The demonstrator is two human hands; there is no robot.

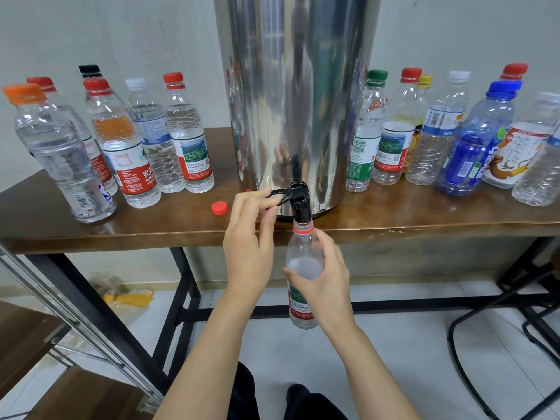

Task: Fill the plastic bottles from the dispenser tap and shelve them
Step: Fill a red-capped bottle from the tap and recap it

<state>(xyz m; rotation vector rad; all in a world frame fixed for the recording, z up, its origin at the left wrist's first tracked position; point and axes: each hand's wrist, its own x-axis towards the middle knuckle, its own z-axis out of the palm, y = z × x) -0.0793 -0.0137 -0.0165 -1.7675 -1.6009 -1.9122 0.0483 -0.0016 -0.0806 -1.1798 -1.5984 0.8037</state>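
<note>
The plastic bottle is being held upright in the air just in front of the front edge of the table, below the tabletop. Its open, red-ringed mouth is being pressed up to the black spout of the steel dispenser, so that the bottle's long axis is running straight down from the spout. It is being gripped by the right hand, whose fingers and thumb are curled round the body above the label. The tap lever, which is sticking out leftward from the spout, is being pinched between the thumb and forefinger of the left hand. The coming move is judged to be turning on this line-up: mouth directly under spout, the lever just to the left of it and already in the nearer hand. A pale disc is showing inside the bottle near the shoulder and may be the water's surface, though the level cannot be told for sure. A loose red cap is lying on the table near the front edge, just left of the lever, closest to the left hand. Capped bottles are standing in rows on both sides of the dispenser.
</note>
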